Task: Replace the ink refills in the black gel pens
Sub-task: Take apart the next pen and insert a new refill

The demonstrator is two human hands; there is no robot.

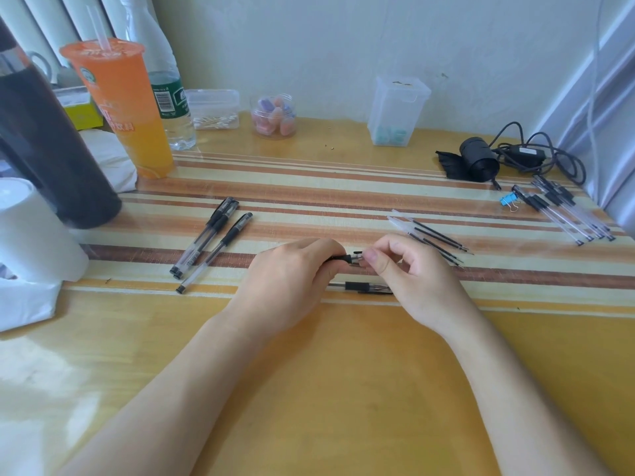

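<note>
Mid-desk (343,372), over the striped band: left hand (292,273) curls round the black grip section of a gel pen (347,259), right hand (405,269) pinches its clear tip end, both just above a second pen piece (360,286) lying flat. Spare refills (436,237) lie toward the right edge, three capped pens (209,242) toward the left. Judgement: pen light and stiff, clear barrel slippery, so hold the rubber grip and twist at the tip; refills thin, likely to bend if forced.
</note>
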